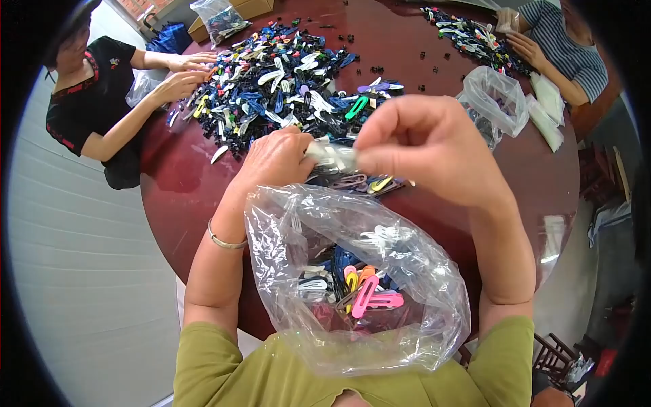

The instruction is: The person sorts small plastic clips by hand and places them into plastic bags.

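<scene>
A large heap of mixed hair clips [271,81] lies on the dark red round table. At its near edge is my left hand [277,157], fingers curled round a bunch of whitish clips [333,157]. My right hand [424,146] is just right of that bunch, thumb and forefinger pinched at its end; what they grip is blurred. Below both hands, close to my body, an open clear plastic bag [434,298] holds pink, yellow, orange, white and dark clips. A green clip [357,107] rests on the heap behind my hands.
Across the table [196,230], a person at the left reaches into the heap, and another at the right works at a second heap [475,39]. A clear bag [498,102] and small packets [546,112] lie on the right. Small black clips are scattered at the back.
</scene>
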Demonstrator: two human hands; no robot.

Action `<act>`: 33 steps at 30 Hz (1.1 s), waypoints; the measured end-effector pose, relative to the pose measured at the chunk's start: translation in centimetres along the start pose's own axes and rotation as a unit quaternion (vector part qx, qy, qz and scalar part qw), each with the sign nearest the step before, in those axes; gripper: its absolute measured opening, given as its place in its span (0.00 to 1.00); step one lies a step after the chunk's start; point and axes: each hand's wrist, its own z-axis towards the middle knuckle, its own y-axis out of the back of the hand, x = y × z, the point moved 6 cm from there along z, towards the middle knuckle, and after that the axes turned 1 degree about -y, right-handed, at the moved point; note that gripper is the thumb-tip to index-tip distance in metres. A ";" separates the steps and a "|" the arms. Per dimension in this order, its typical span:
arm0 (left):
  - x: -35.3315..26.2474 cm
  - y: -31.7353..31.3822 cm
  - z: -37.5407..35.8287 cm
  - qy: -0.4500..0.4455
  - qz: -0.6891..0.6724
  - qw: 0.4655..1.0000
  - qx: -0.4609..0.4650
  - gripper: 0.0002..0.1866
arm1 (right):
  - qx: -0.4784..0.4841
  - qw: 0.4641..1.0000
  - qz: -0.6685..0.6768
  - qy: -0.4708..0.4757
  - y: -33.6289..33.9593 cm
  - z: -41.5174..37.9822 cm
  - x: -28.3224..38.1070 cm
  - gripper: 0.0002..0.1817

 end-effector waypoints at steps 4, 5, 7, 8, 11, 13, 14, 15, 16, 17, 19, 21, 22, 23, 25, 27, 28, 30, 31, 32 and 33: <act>0.1 -0.2 0.0 -0.002 0.008 1.000 -0.014 0.10 | 0.103 0.985 -0.113 0.084 -2.3 -1.9 2.0 0.04; 0.1 -0.2 0.0 -0.001 0.009 1.000 -0.018 0.10 | 0.050 0.973 -0.168 0.148 -1.8 -1.5 1.9 0.05; -0.1 -0.2 -0.1 0.013 0.017 1.000 -0.009 0.10 | -0.037 0.931 -0.317 0.176 -0.2 -0.9 1.6 0.04; -0.1 -0.2 -0.1 0.022 0.020 1.000 -0.003 0.11 | -0.027 0.908 -0.394 0.143 0.9 -0.4 0.6 0.04; -0.1 -0.3 0.1 0.032 0.027 0.999 0.015 0.11 | 0.032 0.854 -0.518 0.044 2.6 0.4 -3.5 0.06; 0.1 -0.3 0.2 0.030 0.026 0.999 0.016 0.11 | 0.053 0.816 -0.575 -0.015 2.6 0.5 -5.0 0.06; 0.1 -0.3 0.2 0.030 0.027 0.999 0.017 0.11 | 0.052 0.790 -0.609 -0.042 2.3 0.6 -5.4 0.06; 0.1 -0.3 0.1 0.029 0.028 0.999 0.018 0.11 | 0.051 0.762 -0.642 -0.068 2.3 0.6 -5.8 0.07; 0.1 -0.3 0.1 0.029 0.028 0.999 0.018 0.11 | 0.055 0.763 -0.643 -0.040 2.0 0.7 -6.0 0.03; 0.1 -0.3 0.1 0.030 0.029 0.999 0.020 0.11 | 0.053 0.763 -0.643 -0.034 2.0 0.7 -6.3 0.03; 0.2 -0.4 0.1 0.032 0.032 0.999 0.023 0.11 | 0.047 0.763 -0.645 -0.022 2.0 0.8 -6.6 0.03; 0.3 -0.5 0.2 0.036 0.034 0.998 0.027 0.11 | 0.052 0.782 -0.621 -0.031 2.2 0.9 -6.6 0.03; 0.3 -0.5 0.2 0.037 0.035 0.998 0.029 0.11 | 0.054 0.791 -0.608 -0.036 2.3 0.9 -6.7 0.03; 0.3 -0.5 0.2 0.037 0.034 0.998 0.028 0.11 | 0.053 0.795 -0.603 -0.036 2.4 1.0 -6.6 0.03; 0.3 -0.4 0.1 0.037 0.031 0.999 0.025 0.11 | 0.052 0.803 -0.592 -0.036 2.6 1.0 -6.5 0.04; 0.2 -0.4 0.2 0.035 0.030 0.999 0.026 0.11 | 0.049 0.818 -0.572 -0.033 3.1 1.0 -6.1 0.04; 0.2 -0.3 0.1 0.035 0.029 0.999 0.026 0.11 | 0.047 0.825 -0.562 -0.031 3.3 0.9 -5.8 0.05; 0.1 -0.3 0.1 0.035 0.030 0.999 0.022 0.11 | 0.050 0.870 -0.488 -0.053 3.4 0.7 -4.3 0.05; 0.1 -0.3 0.1 0.035 0.030 0.999 0.020 0.11 | 0.052 0.889 -0.450 -0.064 3.4 0.6 -3.6 0.06; 0.1 -0.2 0.1 0.035 0.028 0.999 0.020 0.11 | 0.043 0.908 -0.411 -0.071 3.7 0.6 -3.4 0.06; 0.1 -0.2 0.1 0.035 0.027 0.999 0.020 0.11 | 0.037 0.924 -0.376 -0.066 3.7 0.4 -2.8 0.06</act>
